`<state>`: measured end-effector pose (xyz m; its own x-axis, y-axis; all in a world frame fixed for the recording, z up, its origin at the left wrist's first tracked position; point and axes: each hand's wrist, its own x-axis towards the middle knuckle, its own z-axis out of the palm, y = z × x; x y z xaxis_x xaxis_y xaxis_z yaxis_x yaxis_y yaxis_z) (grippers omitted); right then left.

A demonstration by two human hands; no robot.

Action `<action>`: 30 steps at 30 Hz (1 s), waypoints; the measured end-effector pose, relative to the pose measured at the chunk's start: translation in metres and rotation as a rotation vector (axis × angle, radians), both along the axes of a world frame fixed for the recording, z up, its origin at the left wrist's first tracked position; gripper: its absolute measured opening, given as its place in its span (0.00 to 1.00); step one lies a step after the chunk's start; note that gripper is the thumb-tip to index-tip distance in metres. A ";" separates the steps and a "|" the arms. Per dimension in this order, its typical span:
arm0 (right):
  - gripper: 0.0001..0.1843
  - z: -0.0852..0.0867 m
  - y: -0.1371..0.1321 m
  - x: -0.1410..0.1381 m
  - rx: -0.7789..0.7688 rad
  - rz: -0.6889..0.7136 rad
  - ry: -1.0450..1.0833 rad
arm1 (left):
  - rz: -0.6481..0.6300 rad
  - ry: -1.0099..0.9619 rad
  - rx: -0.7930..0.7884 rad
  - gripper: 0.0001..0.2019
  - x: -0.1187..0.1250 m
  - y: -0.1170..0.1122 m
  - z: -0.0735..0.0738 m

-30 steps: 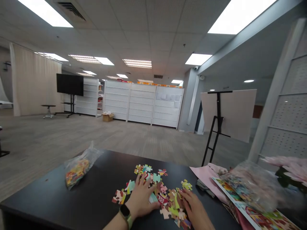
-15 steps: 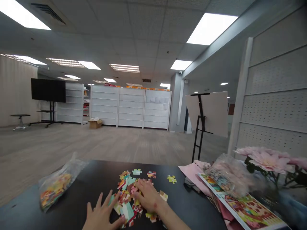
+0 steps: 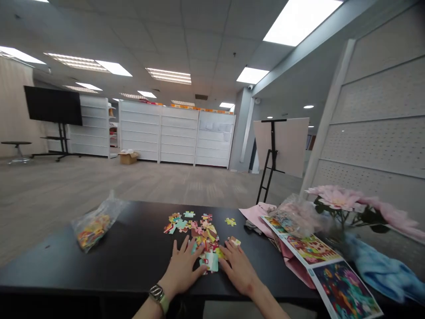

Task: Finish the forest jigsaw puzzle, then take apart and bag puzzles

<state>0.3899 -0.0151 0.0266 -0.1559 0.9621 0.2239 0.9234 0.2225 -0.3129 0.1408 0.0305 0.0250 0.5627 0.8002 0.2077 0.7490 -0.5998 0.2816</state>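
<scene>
A heap of colourful jigsaw puzzle pieces (image 3: 205, 235) lies on the black table (image 3: 133, 261) between my two hands. My left hand (image 3: 184, 265) rests spread at the left of the heap, its fingertips at the nearest pieces. On the right, my right hand (image 3: 238, 266) lies flat with fingers apart, touching the pieces' edge. A pale blue piece (image 3: 210, 261) sits between the two thumbs. Set off from the heap are a yellow-green piece (image 3: 230, 221) and a light blue piece (image 3: 189, 214) at the back. Neither hand grips anything.
At the left stands a clear plastic bag (image 3: 96, 228) with more pieces. On the right are printed picture sheets (image 3: 312, 250), pink cloth (image 3: 254, 212), crumpled clear plastic (image 3: 292, 215), pink flowers (image 3: 341, 199) and blue tie-dyed cloth (image 3: 381, 270). An easel (image 3: 272, 150) stands beyond the table.
My right hand has moved off the top of the heap to its right side. My left hand has shifted right, closer to the pieces. The view has tilted down, showing the table's near edge.
</scene>
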 end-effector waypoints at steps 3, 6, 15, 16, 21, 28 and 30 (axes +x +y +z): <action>0.22 -0.001 0.002 0.001 0.184 -0.177 0.010 | -0.049 -0.030 0.067 0.27 0.020 0.015 0.006; 0.21 0.005 0.001 -0.002 0.288 -0.188 -0.004 | 0.030 -0.100 0.127 0.24 0.020 0.032 0.011; 0.25 -0.002 0.012 -0.003 0.124 0.020 -0.021 | 0.227 -0.218 0.059 0.22 -0.039 0.067 -0.004; 0.23 -0.004 0.016 -0.003 0.151 -0.021 -0.012 | 0.201 -0.223 0.058 0.21 -0.040 0.067 -0.004; 0.19 -0.007 0.027 -0.003 0.335 -0.227 0.019 | 0.075 -0.245 0.045 0.22 -0.038 0.069 -0.001; 0.23 -0.009 0.029 0.000 0.308 -0.423 0.055 | -0.026 -0.309 0.047 0.17 -0.043 0.064 0.004; 0.23 -0.008 0.027 -0.002 0.287 -0.421 0.046 | -0.030 -0.306 0.055 0.16 -0.043 0.062 0.005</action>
